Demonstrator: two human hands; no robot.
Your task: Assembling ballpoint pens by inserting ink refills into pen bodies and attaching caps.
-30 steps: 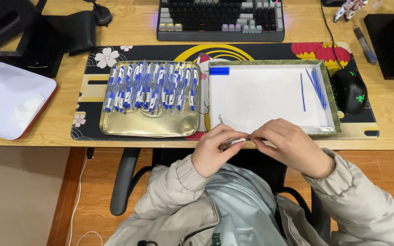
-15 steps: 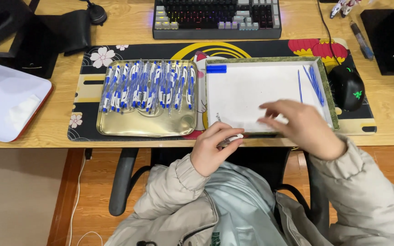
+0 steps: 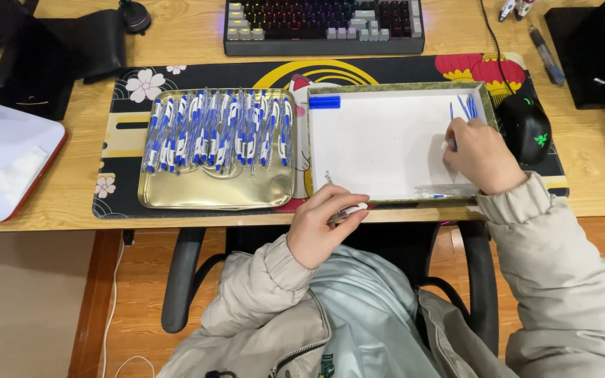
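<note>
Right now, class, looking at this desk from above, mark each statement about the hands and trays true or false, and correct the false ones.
1. The right hand reaches into the white tray toward the thin blue refills. True.
2. The left hand rests on the keyboard. False: it holds a pen part at the desk's front edge.
3. The metal tray holds a row of blue and white pens. True.
4. The mouse lies left of both trays. False: it lies to their right.
</note>
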